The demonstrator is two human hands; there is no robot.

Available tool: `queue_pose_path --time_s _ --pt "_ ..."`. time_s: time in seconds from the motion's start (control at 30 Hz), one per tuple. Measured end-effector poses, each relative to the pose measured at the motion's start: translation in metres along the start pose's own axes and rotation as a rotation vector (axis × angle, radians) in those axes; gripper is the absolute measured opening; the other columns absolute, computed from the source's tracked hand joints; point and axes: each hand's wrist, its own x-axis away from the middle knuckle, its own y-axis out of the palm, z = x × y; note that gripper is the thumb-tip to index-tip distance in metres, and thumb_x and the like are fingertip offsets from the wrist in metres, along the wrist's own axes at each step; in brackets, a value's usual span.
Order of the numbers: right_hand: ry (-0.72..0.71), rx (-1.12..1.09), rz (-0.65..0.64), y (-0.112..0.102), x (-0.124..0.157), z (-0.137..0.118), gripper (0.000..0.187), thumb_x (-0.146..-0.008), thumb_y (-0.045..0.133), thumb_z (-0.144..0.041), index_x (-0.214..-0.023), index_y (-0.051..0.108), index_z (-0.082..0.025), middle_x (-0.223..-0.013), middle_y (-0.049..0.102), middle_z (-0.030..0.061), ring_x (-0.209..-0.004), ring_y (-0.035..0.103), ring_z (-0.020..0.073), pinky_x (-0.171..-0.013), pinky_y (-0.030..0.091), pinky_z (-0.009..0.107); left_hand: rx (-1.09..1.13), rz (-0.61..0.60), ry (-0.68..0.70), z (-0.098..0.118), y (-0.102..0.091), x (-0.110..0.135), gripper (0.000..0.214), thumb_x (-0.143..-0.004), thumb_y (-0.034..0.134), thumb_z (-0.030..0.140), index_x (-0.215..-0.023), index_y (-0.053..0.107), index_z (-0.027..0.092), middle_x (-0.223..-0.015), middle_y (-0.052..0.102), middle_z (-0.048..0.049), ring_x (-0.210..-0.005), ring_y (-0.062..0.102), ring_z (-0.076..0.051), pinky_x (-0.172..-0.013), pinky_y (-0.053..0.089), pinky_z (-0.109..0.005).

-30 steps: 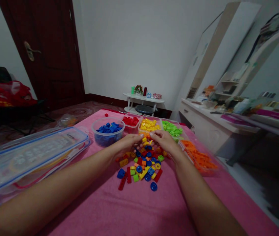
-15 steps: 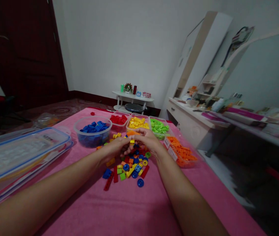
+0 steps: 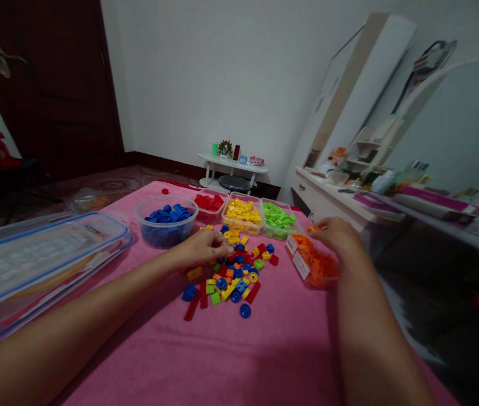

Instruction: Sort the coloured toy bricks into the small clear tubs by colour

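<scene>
My right hand (image 3: 341, 235) is above the box of orange bricks (image 3: 318, 265), its fingers pinched on an orange toy brick (image 3: 313, 229). Over the left part of a mixed pile of toy bricks (image 3: 239, 276) is my left hand (image 3: 201, 248). Its fingers are curled together, and what they hold, if anything, is hidden. The pile has red, blue, yellow, green and orange pieces, with a blue round piece (image 3: 245, 310) at its near edge.
Behind the pile stand a round tub of blue bricks (image 3: 165, 234) and boxes of red (image 3: 209, 203), yellow (image 3: 243, 213) and green bricks (image 3: 279, 217). Stacked plastic lids (image 3: 49, 254) lie at the left on the pink cloth (image 3: 222, 355). A white dresser (image 3: 328, 197) stands at the right.
My hands were together over the pile, with a yellow brick between them. The right hand has moved right to the orange box with an orange brick; the left has stayed over the pile.
</scene>
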Motion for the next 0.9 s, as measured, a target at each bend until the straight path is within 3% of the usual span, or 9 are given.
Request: queue_pose_path --time_s 0.07,0.17,0.27,0.4,0.53,0.63,0.77,0.9 --pt "0.021 0.024 -0.068 -0.002 0.002 0.002 0.025 -0.056 0.074 -0.034 -0.079 0.076 -0.025 -0.082 0.071 0.0113 -0.075 0.066 0.0284 -0.064 0.044 0.038 -0.099 -0.031 0.005 0.001 -0.006 0.001 0.029 -0.077 0.059 0.043 -0.076 0.069 0.015 -0.065 0.062 -0.0005 -0.056 0.052 -0.011 -0.05 0.033 -0.02" --pt "-0.035 0.013 -0.055 -0.004 0.007 -0.01 0.021 -0.064 0.069 -0.036 -0.08 0.076 -0.025 -0.083 0.072 0.0091 -0.077 0.066 0.0251 -0.065 0.045 0.034 -0.345 -0.031 0.035 0.01 -0.021 0.006 0.022 -0.074 0.063 0.03 -0.09 0.072 0.019 -0.079 0.069 -0.0025 -0.068 0.059 -0.014 -0.058 0.038 -0.02" --pt "-0.25 -0.089 -0.117 0.005 0.012 -0.031 0.018 -0.069 0.067 -0.029 -0.085 0.075 -0.023 -0.085 0.073 0.0051 -0.078 0.066 0.0189 -0.065 0.045 0.026 -0.664 0.0 -0.035 0.024 -0.041 0.016 0.026 -0.072 0.059 0.017 -0.094 0.073 0.022 -0.084 0.071 -0.0036 -0.073 0.062 -0.016 -0.061 0.039 -0.022" --pt "-0.489 -0.144 -0.352 0.034 0.019 -0.054 0.024 -0.067 0.068 -0.017 -0.09 0.074 -0.02 -0.085 0.073 0.003 -0.077 0.065 0.0152 -0.065 0.045 0.021 -0.953 -0.037 -0.182 0.036 -0.053 0.029 0.035 -0.07 0.058 0.01 -0.098 0.073 0.025 -0.096 0.07 -0.0076 -0.086 0.064 -0.022 -0.065 0.043 -0.026" --pt "-0.577 -0.1 -0.42 0.065 0.03 -0.063 0.038 -0.061 0.071 -0.014 -0.099 0.071 -0.022 -0.098 0.071 0.0034 -0.085 0.063 0.0162 -0.068 0.044 0.022 -1.019 -0.164 -0.264 0.041 -0.047 0.034 0.037 -0.067 0.065 0.013 -0.103 0.072 0.023 -0.104 0.068 -0.012 -0.095 0.063 -0.028 -0.071 0.047 -0.032" --pt "-0.587 -0.044 -0.415 0.077 0.038 -0.068 0.033 -0.062 0.068 -0.012 -0.094 0.071 -0.022 -0.093 0.07 0.0026 -0.081 0.063 0.0157 -0.064 0.041 0.022 -1.055 -0.186 -0.282 0.042 -0.043 0.033 0.033 -0.069 0.064 0.013 -0.101 0.072 0.019 -0.102 0.068 -0.0142 -0.096 0.063 -0.029 -0.073 0.048 -0.034" --pt "-0.557 0.008 -0.341 0.071 0.047 -0.078 0.028 -0.064 0.067 -0.017 -0.091 0.071 -0.024 -0.088 0.069 0.0024 -0.076 0.061 0.0158 -0.058 0.036 0.023 -1.0 -0.048 -0.198 0.039 -0.036 0.028 0.029 -0.074 0.058 0.014 -0.099 0.072 0.019 -0.099 0.069 -0.0134 -0.094 0.063 -0.027 -0.074 0.048 -0.034" --pt "-0.707 -0.025 -0.394 0.058 0.058 -0.091 0.025 -0.065 0.067 -0.025 -0.089 0.072 -0.027 -0.083 0.069 -0.0004 -0.072 0.059 0.0145 -0.057 0.035 0.023 -0.809 0.127 -0.015 0.035 -0.01 0.02 0.031 -0.082 0.049 0.019 -0.105 0.07 0.021 -0.1 0.068 -0.0112 -0.093 0.062 -0.024 -0.077 0.047 -0.033"
